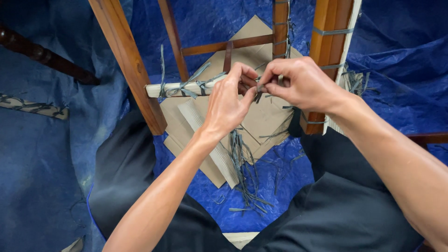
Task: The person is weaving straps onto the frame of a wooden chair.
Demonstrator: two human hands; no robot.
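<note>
While both hands meet over the middle of the frame, the left hand (228, 100) has its thumb and forefinger pinched together on a short grey strip (258, 94), and the right hand (298, 84) pinches the same strip from the other side, fingertips of the two hands touching. That strip sits right at the end of a pale rail (179, 87), which runs crosswise between the wooden legs and carries several knotted grey ties along its length. A thick wooden leg (128, 60) slants down on the left of the rail, and another wooden leg (329, 51) stands just behind the right hand, banded with more grey ties. Between them, a thin wooden crossbar (224, 45) links two slimmer uprights. Under the hands lie sheets of brown cardboard (261, 119), overlapping, one corrugated edge tilted toward the camera. Loose grey strip offcuts (245, 184) are scattered across the cardboard and onto the blue tarp (392, 70) that covers the ground all around. Dark trousers (336, 210) fill the lower part of the view on both sides. Off to the left, a dark turned post (44, 56) lies across the tarp, well apart from the hands
</note>
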